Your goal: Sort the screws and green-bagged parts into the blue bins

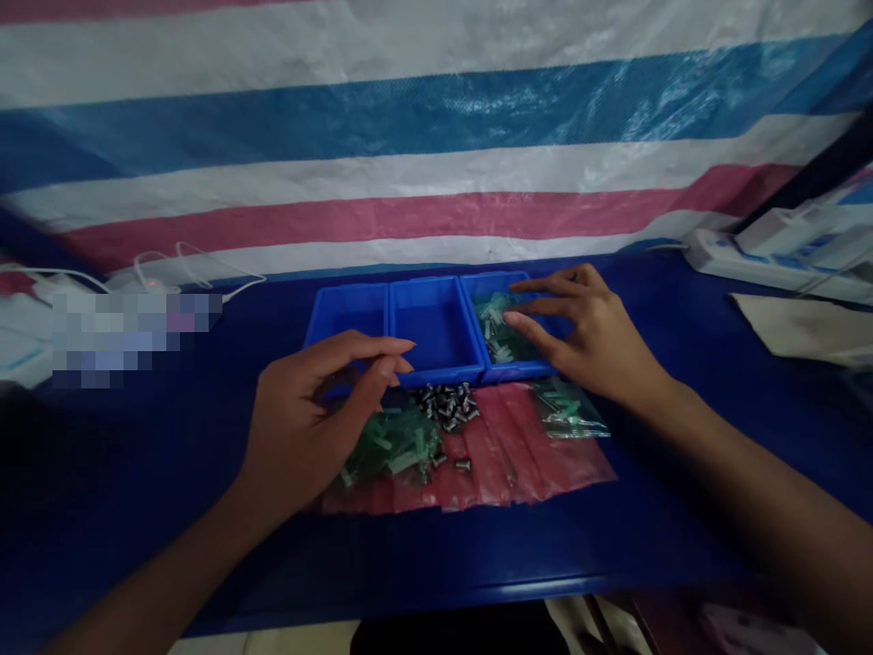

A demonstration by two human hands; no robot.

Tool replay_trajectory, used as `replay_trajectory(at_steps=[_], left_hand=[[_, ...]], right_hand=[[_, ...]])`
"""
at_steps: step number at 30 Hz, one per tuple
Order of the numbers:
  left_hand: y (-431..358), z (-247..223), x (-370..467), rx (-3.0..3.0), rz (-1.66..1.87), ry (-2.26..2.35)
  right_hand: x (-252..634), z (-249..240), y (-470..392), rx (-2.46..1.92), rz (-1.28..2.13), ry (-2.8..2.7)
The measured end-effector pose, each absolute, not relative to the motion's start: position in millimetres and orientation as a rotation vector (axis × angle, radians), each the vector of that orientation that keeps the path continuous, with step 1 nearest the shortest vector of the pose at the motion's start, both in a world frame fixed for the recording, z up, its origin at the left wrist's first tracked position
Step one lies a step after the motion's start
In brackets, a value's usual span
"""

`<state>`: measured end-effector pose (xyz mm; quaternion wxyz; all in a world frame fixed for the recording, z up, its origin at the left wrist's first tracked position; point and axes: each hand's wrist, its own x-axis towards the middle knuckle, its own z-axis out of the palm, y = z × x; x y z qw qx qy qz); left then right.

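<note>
My left hand [300,414] hovers over the near edge of the blue bins, thumb and fingertips drawn together in a pinch. Whatever lies between those tips, if anything, is hidden. Below it is a heap of small green plastic bags [402,446] with pale pieces inside. Beside the heap lies a pile of dark metal screws [448,406]. My right hand [579,323] reaches over the right blue bin [522,371], its thumb and fingers apart. Inside that bin are more filled green bags [500,329].
Red plastic bags [508,446] lie spread in front of the bins, with a filled green bag [573,409] at their right. The middle bin [436,327] and left bin [351,314] adjoin. White power strips with cables flank the blue table [409,555]; a striped sheet [409,118] hangs behind.
</note>
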<state>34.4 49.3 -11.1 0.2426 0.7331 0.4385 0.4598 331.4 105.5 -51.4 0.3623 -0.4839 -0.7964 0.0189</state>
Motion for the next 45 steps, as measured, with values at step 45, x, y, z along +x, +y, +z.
replay_trajectory(at_steps=[45], left_hand=[[45.1, -3.7, 33.6, 2.633, 1.384, 0.971]], right_hand=[[298.1, 24.6, 38.9, -0.987, 0.669, -1.914]])
